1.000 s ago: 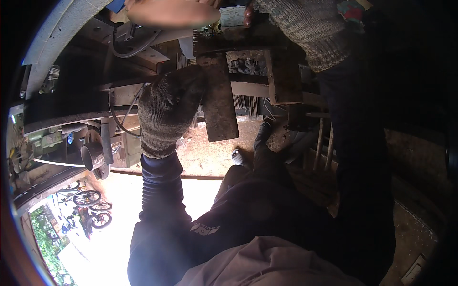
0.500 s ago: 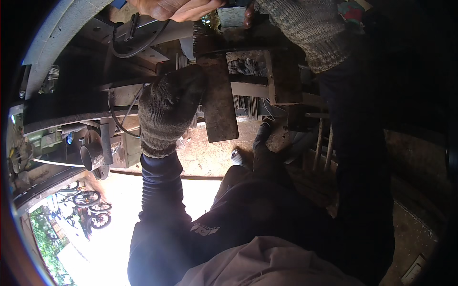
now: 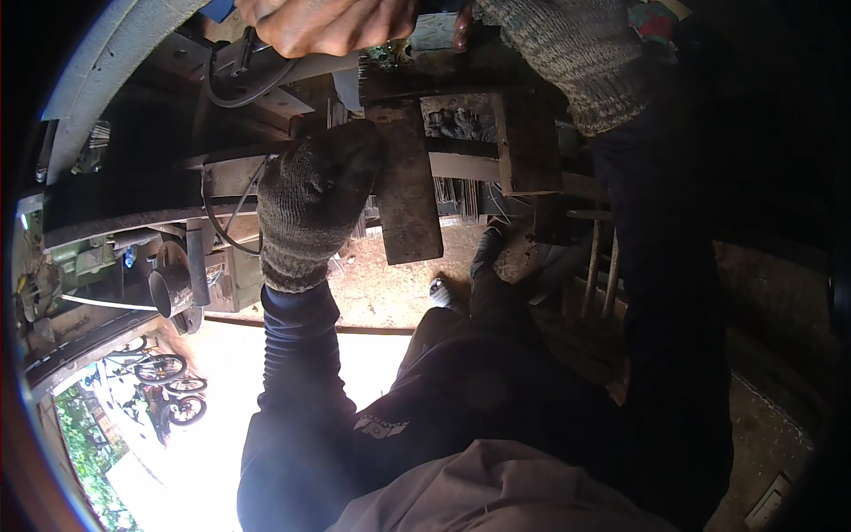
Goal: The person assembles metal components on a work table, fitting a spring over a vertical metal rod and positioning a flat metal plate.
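Note:
My left hand [image 3: 319, 195], in a grey knitted glove, is curled closed against the left side of a flat brown block [image 3: 409, 195]. Its fingers are in dark shadow, so what they grip does not show. At the top right, my right hand [image 3: 576, 58], in a similar glove, reaches up over the dark workbench [image 3: 496, 80]. Its fingers run into shadow and the picture's edge. Another person's bare hand [image 3: 328, 25] is at the top, left of a pale grey block [image 3: 433, 31]. Small bright yellow-green specks show beside that block.
A second brown block [image 3: 525, 146] juts toward me on the right. Thin rods [image 3: 461, 197] hang below the bench. A curved cable [image 3: 213, 213] and a metal pipe [image 3: 168, 288] are at left. Bicycles [image 3: 164, 377] stand outside in bright light.
The other person's bare hand has come slightly lower into view, with more of its fingers showing. Both of my gloved hands stay in nearly the same place.

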Available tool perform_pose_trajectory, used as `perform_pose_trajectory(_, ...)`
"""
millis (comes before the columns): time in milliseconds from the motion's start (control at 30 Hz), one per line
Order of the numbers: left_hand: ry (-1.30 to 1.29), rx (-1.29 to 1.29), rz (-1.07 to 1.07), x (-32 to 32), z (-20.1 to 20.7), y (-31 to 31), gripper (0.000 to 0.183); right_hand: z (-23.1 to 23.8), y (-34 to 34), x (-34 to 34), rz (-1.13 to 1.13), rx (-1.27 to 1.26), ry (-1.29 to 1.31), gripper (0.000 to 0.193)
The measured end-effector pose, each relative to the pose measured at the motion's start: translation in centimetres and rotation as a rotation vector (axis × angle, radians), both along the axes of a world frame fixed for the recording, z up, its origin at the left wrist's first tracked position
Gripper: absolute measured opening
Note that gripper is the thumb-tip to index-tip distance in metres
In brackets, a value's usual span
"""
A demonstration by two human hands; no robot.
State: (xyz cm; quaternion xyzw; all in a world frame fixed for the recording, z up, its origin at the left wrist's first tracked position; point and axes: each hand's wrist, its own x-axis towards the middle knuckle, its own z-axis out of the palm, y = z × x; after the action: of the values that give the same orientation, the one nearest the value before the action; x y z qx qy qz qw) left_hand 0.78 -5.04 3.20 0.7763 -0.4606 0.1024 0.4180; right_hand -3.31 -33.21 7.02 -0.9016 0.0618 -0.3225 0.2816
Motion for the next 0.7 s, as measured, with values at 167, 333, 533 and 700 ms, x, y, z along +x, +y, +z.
perform_pose_trajectory(167,0.006,0.008,0.003,-0.1,0.4,-0.2,0.022,0.3,-0.1,-0.1,-0.005,0.005,0.006,0.034)
perform_pose_trajectory(333,0.051,0.013,0.027,-0.2,0.0,-0.3,0.021,0.2,-0.5,-0.1,-0.009,0.004,0.017,0.035)
perform_pose_trajectory(533,0.072,-0.043,-0.007,0.1,-0.2,0.2,0.021,2.4,0.2,-0.2,0.006,0.052,0.272,0.028)
perform_pose_trajectory(700,0.102,-0.069,0.087,0.3,0.5,-0.8,0.023,1.8,-0.1,0.0,0.038,0.073,0.253,0.028)
